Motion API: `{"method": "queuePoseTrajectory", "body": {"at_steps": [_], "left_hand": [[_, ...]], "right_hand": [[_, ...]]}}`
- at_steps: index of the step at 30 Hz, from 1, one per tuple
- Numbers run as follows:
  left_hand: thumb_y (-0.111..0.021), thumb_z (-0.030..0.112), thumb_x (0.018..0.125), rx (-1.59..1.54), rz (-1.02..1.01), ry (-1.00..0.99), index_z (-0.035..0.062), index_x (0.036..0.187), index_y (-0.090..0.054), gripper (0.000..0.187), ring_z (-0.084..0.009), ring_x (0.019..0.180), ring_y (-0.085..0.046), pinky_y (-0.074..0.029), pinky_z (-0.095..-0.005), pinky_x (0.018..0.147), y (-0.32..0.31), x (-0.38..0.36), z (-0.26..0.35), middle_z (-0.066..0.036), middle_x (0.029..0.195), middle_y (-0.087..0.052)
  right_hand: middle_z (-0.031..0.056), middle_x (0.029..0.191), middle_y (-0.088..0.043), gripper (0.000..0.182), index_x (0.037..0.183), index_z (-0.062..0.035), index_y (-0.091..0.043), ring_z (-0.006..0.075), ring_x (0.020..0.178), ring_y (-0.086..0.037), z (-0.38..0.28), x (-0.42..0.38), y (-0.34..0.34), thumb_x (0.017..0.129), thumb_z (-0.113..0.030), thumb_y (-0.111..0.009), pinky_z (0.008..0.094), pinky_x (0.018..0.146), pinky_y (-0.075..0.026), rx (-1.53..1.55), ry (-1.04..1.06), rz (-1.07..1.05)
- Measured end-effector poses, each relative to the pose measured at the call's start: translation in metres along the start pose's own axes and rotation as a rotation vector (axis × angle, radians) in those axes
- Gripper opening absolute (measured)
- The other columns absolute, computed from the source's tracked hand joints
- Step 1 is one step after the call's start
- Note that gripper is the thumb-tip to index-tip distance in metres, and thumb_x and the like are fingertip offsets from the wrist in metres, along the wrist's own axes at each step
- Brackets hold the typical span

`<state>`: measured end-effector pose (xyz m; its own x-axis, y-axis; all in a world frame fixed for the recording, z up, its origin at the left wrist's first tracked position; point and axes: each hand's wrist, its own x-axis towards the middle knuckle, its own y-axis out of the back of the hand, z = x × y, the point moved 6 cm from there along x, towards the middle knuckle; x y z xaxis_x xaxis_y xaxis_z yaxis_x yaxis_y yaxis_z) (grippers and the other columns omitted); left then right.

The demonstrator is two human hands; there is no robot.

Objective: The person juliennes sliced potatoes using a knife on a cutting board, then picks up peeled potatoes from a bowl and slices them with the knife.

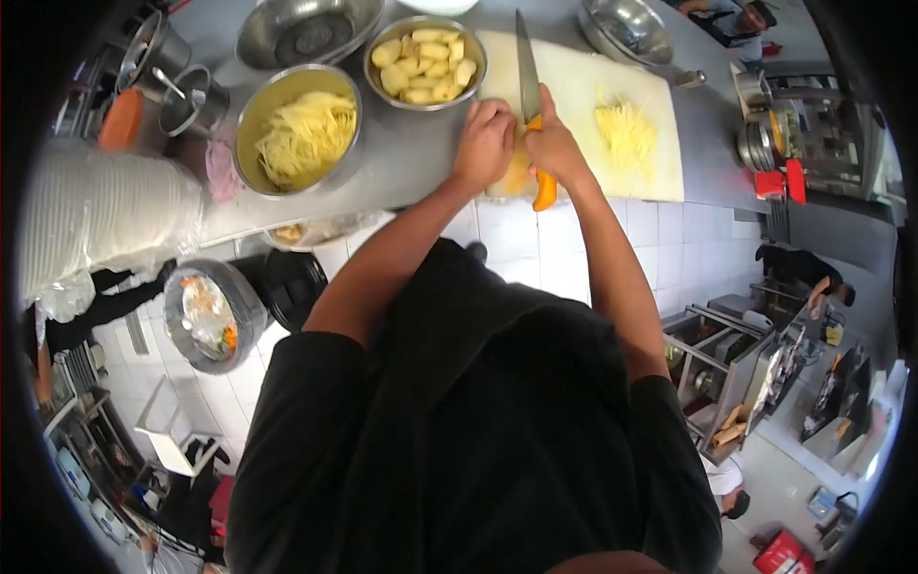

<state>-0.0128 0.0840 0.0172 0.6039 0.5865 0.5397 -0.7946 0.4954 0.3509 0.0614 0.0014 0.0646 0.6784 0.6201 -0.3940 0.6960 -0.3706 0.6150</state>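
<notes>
My right hand (556,151) grips a kitchen knife (528,67) by its orange handle, the blade pointing away from me over the white cutting board (574,72). Just left of the blade, my left hand (486,143) rests with curled fingers at the board's edge; whatever lies under them is hidden. A heap of thin pale-yellow shreds (626,132), apparently potato, lies on the board's right side. Beyond my left hand stands a steel bowl (376,86) of peeled, potato-like pieces (426,65). Further left, more shreds (304,137) fill another steel bowl (246,158).
Steel bowls (311,33) (626,29) stand at the back of the metal counter (402,153). Stacked plastic-wrapped containers (105,215) are at left. A lined waste bin (244,311) stands on the floor below. Several people are around the kitchen, one person (803,268) at right.
</notes>
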Motion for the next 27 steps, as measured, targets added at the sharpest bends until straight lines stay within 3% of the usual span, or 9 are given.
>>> {"method": "queuePoseTrajectory", "body": {"at_steps": [8,10,14,16,18,20,23,26,27], "left_hand": [[-0.061,-0.001,0.086,-0.008,0.011,0.007,-0.0029,0.094,-0.066,0.010,-0.0351,0.097,-0.058,-0.048,-0.0413,0.086,0.001,-0.002,-0.006,-0.015,0.101,-0.063],[-0.062,0.000,0.086,-0.056,0.004,0.032,-0.0025,0.095,-0.067,0.011,-0.0339,0.097,-0.060,-0.049,-0.0400,0.085,0.003,0.000,-0.009,-0.014,0.102,-0.063],[-0.063,0.000,0.086,-0.055,0.028,0.072,-0.0012,0.096,-0.068,0.011,-0.0300,0.095,-0.063,-0.052,-0.0360,0.083,0.005,-0.004,-0.008,-0.014,0.104,-0.064],[-0.064,0.001,0.085,-0.120,-0.025,0.136,-0.0002,0.098,-0.068,0.013,-0.0316,0.097,-0.062,-0.050,-0.0382,0.087,0.003,-0.014,-0.004,-0.014,0.104,-0.064],[-0.065,0.002,0.084,-0.156,-0.042,0.144,0.0004,0.099,-0.068,0.015,-0.0317,0.097,-0.062,-0.050,-0.0389,0.087,0.001,-0.016,0.002,-0.014,0.104,-0.063],[-0.066,0.002,0.083,-0.177,-0.030,0.107,0.0007,0.100,-0.068,0.017,-0.0305,0.093,-0.064,-0.052,-0.0382,0.084,0.000,-0.021,0.013,-0.013,0.104,-0.064],[-0.066,0.002,0.084,-0.208,-0.063,0.243,0.0013,0.100,-0.068,0.016,-0.0273,0.089,-0.065,-0.053,-0.0356,0.078,-0.010,-0.023,0.027,-0.013,0.103,-0.064],[-0.068,0.005,0.086,-0.212,-0.056,0.226,0.0015,0.100,-0.068,0.015,-0.0240,0.087,-0.065,-0.053,-0.0332,0.074,-0.017,-0.022,0.050,-0.012,0.102,-0.065],[-0.069,0.006,0.086,-0.217,-0.075,0.279,0.0015,0.100,-0.068,0.015,-0.0237,0.086,-0.065,-0.053,-0.0332,0.074,-0.021,-0.025,0.053,-0.012,0.102,-0.065]], "right_hand": [[0.0216,0.112,-0.065,0.081,0.158,-0.0175,-0.015,0.0216,0.048,-0.057,0.039,-0.019,-0.002,0.086,-0.008,-0.050,0.0353,0.051,-0.052,0.111,0.052,0.029],[0.0213,0.113,-0.064,0.080,0.158,-0.0179,-0.016,0.0198,0.048,-0.056,0.029,-0.051,-0.004,0.087,-0.008,-0.051,0.0340,0.049,-0.051,0.197,-0.041,-0.033],[0.0188,0.108,-0.065,0.082,0.159,-0.0252,-0.016,0.0171,0.047,-0.053,0.056,-0.068,-0.005,0.088,-0.005,-0.054,0.0314,0.047,-0.049,0.267,-0.083,-0.060],[0.0144,0.094,-0.064,0.083,0.158,-0.0333,-0.016,0.0153,0.048,-0.051,0.066,-0.067,0.005,0.090,-0.005,-0.054,0.0308,0.046,-0.049,0.193,-0.117,-0.047],[0.0135,0.088,-0.063,0.083,0.158,-0.0332,-0.015,0.0156,0.047,-0.051,0.090,-0.055,0.012,0.090,-0.007,-0.054,0.0308,0.046,-0.049,0.192,-0.017,-0.013],[0.0135,0.085,-0.063,0.083,0.158,-0.0326,-0.013,0.0165,0.047,-0.052,0.093,-0.052,0.029,0.090,-0.010,-0.055,0.0321,0.046,-0.049,0.106,-0.104,-0.034],[0.0135,0.082,-0.063,0.081,0.158,-0.0306,-0.016,0.0172,0.047,-0.053,0.113,-0.040,0.061,0.090,-0.012,-0.055,0.0331,0.045,-0.050,0.098,-0.112,0.080],[0.0178,0.083,-0.066,0.077,0.157,-0.0274,-0.021,0.0232,0.050,-0.058,0.140,-0.018,0.092,0.090,-0.013,-0.056,0.0371,0.051,-0.051,-0.133,-0.005,0.174],[0.0228,0.087,-0.067,0.073,0.156,-0.0249,-0.026,0.0300,0.056,-0.062,0.133,-0.025,0.101,0.090,-0.014,-0.057,0.0405,0.058,-0.052,-0.189,0.116,0.259]]}}
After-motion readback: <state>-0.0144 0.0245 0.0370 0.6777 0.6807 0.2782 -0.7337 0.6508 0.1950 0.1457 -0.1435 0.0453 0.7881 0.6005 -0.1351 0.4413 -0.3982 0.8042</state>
